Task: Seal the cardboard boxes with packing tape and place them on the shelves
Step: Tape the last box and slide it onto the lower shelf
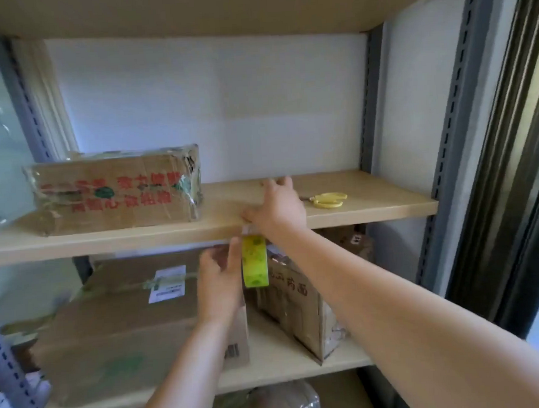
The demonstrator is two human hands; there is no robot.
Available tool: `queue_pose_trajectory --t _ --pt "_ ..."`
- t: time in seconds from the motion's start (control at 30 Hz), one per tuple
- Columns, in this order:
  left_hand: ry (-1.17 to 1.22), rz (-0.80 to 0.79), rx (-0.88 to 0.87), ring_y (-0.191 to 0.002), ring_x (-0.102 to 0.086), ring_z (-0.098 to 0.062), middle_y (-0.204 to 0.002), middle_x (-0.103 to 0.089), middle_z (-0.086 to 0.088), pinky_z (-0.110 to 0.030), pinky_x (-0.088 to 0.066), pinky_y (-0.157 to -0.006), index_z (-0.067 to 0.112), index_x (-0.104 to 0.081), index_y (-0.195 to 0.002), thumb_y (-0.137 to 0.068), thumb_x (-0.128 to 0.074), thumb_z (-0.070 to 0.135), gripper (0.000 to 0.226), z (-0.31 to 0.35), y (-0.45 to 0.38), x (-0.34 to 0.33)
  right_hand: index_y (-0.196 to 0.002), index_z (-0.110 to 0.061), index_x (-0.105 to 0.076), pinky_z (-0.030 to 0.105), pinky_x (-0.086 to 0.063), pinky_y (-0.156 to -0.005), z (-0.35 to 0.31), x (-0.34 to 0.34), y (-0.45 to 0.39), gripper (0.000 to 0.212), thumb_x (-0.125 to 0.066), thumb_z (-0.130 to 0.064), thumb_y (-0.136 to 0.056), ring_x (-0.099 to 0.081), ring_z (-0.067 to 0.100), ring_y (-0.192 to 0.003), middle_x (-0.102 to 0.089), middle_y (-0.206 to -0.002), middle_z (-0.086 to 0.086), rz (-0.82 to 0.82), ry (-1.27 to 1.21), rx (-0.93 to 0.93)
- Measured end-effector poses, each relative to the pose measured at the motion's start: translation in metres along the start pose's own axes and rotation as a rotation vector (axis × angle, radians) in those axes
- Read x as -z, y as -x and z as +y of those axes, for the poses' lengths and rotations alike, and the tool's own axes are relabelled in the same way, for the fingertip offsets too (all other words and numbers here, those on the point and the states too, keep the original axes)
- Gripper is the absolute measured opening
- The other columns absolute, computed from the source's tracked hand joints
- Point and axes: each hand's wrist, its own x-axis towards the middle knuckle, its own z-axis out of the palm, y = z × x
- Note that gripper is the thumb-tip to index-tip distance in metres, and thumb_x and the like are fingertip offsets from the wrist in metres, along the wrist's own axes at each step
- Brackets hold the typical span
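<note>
At centre frame the right hand (276, 205) lies on the front edge of the middle shelf (373, 211), fingers straight, seemingly pressing the free end of the tape against the board. The yellow tape roll (255, 261) hangs just below that edge. The left hand (219, 279) is beside the roll, thumb touching it, fingers relaxed and gripping nothing, in front of the large box (117, 323) at lower left. A smaller box (300, 309) stands to the right; a taped box (116, 189) sits at upper left, yellow scissors (329, 200) right of the hand.

If the pressed end peels off, the roll would likely drop onto the boxes below. The loose strip could also fold and stick to itself.
</note>
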Motion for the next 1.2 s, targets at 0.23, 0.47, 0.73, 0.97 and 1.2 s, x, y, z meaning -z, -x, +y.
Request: queue_pose_trajectory --t 0.23,0.47,0.73,0.97,1.2 --pt "-0.694 -0.229 0.309 -0.075 -0.059 -0.001 -0.102 -0.068 0.005 -0.014 -0.043 -0.056 0.022 -0.066 -0.103 -0.098 -0.051 0.013 0.018 -0.206 0.107 0.106 -0.086 -0.017 -0.066 0.027 -0.046 -0.055 0.106 -0.093 0.194 0.014 -0.052 -0.017 -0.085 -0.063 0.023 -0.068 -0.065 -0.087 0.000 -0.384 0.324 0.866" --pt "-1.116 -0.475 0.395 -0.129 -0.046 -0.040 -0.144 -0.039 -0.021 -0.047 -0.046 -0.103 0.004 -0.025 -0.152 -0.099 -0.045 0.049 0.072 -0.342 0.038 0.103 -0.150 -0.008 -0.033 0.041 -0.052 -0.093 0.245 -0.260 0.213 0.094 -0.063 -0.066 -0.082 -0.056 0.033 -0.119 -0.054 -0.137 0.013 -0.875 0.048 -0.643" --pt "-0.780 -0.362 0.717 -0.127 -0.053 -0.030 -0.160 -0.030 -0.005 -0.030 -0.042 -0.082 0.025 -0.004 -0.159 -0.099 -0.045 0.054 0.078 -0.378 -0.003 0.093 -0.143 -0.009 -0.036 0.045 -0.058 -0.082 0.230 -0.366 0.265 0.086 -0.068 -0.061 -0.082 -0.062 0.036 -0.108 -0.054 -0.133 0.014 -0.672 -0.636 -1.333" --pt "-0.854 -0.371 0.652 -0.113 -0.063 -0.027 -0.132 -0.063 -0.004 -0.041 -0.051 -0.099 0.019 -0.056 -0.138 -0.090 -0.054 0.060 0.063 -0.355 0.001 0.119 -0.120 -0.008 -0.057 0.046 -0.057 -0.086 0.263 -0.324 0.244 0.049 -0.062 -0.047 -0.092 -0.064 0.030 -0.102 -0.064 -0.110 0.012 -0.594 -0.475 -1.171" --pt "-0.833 -0.736 0.683 -0.140 -0.041 -0.026 -0.157 -0.036 0.002 -0.044 -0.039 -0.111 0.028 -0.019 -0.157 -0.068 -0.062 0.083 0.113 -0.367 0.041 0.098 -0.121 -0.013 -0.057 0.043 -0.054 -0.083 0.249 -0.311 0.272 0.039 -0.058 -0.043 -0.097 -0.059 0.028 -0.108 -0.063 -0.117 0.008 -0.624 -0.583 -1.203"
